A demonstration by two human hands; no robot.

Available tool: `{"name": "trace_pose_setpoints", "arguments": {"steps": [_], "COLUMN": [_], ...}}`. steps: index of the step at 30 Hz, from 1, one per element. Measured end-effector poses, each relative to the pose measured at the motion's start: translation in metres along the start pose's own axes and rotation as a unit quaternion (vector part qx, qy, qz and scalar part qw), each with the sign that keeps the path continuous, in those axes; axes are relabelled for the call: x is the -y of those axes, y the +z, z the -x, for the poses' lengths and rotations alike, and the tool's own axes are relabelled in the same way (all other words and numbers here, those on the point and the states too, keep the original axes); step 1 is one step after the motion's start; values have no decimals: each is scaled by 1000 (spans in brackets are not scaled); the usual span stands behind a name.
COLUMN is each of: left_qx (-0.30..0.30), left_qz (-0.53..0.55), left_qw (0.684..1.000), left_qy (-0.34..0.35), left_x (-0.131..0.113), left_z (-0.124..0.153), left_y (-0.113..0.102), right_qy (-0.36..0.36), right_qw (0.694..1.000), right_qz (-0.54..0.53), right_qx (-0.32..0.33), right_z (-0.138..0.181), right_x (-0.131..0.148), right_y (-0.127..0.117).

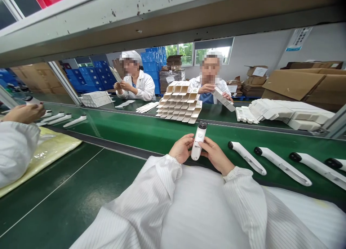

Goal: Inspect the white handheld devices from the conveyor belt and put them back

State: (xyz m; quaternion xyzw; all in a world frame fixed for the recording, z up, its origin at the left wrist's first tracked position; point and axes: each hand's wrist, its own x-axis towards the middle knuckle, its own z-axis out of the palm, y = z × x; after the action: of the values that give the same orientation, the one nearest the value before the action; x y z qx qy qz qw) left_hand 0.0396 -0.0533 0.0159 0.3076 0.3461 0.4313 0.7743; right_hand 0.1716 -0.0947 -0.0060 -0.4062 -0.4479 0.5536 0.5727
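Both of my hands hold one white handheld device point(198, 140) with a black round tip, upright over the green conveyor belt point(140, 132). My left hand point(182, 148) grips its left side with curled fingers. My right hand point(216, 156) closes on its right side. A small label shows on the device's face. To the right, several more white devices point(246, 157) with black tips lie in a row on the belt.
A stack of folded white cartons point(180, 103) stands beyond the belt. Two people in white coats sit opposite, handling boxes. A co-worker's sleeve point(14, 148) and hand are at the left, by a yellow sheet point(51, 148) and more devices point(74, 121). A shelf beam point(135, 22) hangs overhead.
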Motion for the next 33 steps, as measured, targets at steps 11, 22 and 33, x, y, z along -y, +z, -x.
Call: {"name": "trace_pose_setpoints", "arguments": {"steps": [11, 22, 33], "left_qx": [-51, -89, -96], "left_qz": [-52, -59, -174], "left_qw": [997, 994, 974], "left_qy": [2, 19, 108], "left_x": [-3, -9, -14], "left_z": [-9, -18, -11], "left_y": [-16, -31, -16], "right_qy": [46, 92, -181], "right_qw": [998, 933, 881], "right_qz": [-31, 336, 426], "right_qx": [-2, -89, -95], "right_z": [0, -9, 3], "right_x": [-2, -11, -5], "right_y": [-4, -12, 1]}}
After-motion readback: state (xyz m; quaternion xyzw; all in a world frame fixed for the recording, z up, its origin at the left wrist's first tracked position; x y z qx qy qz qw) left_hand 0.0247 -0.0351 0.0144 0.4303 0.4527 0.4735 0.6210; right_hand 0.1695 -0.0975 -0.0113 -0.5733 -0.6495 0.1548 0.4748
